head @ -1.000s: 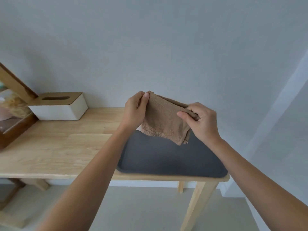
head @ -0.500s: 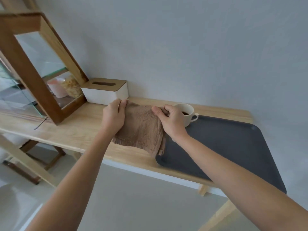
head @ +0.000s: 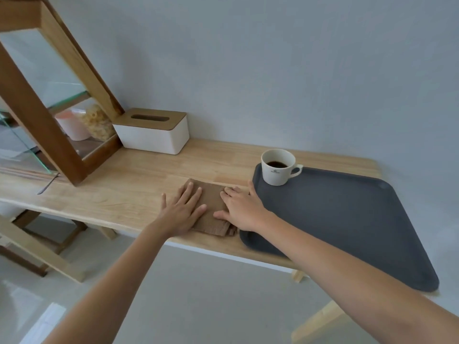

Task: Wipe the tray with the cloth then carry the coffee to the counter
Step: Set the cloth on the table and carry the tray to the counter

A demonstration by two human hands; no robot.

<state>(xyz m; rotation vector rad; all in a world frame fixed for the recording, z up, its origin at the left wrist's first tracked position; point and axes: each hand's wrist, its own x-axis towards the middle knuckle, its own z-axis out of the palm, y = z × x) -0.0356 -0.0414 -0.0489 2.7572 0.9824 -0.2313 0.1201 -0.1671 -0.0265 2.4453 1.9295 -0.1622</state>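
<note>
A folded brown cloth [head: 214, 207] lies flat on the wooden table [head: 124, 189], just left of the dark grey tray [head: 347, 214]. My left hand [head: 182, 211] rests flat on the cloth's left part, fingers spread. My right hand [head: 242, 211] lies flat over the cloth's right edge, with its thumb side at the tray's left rim. A white cup of black coffee [head: 278, 167] stands in the tray's far left corner, handle to the right.
A white tissue box with a wooden lid [head: 151, 131] stands against the wall. A wood-and-glass display case [head: 49, 115] with jars inside fills the left. A spoon [head: 48, 186] lies by the case. The table's front edge runs below my hands.
Both hands lowered the cloth from the air onto the table left of the tray and now lie flat on it. The view swung left and down.
</note>
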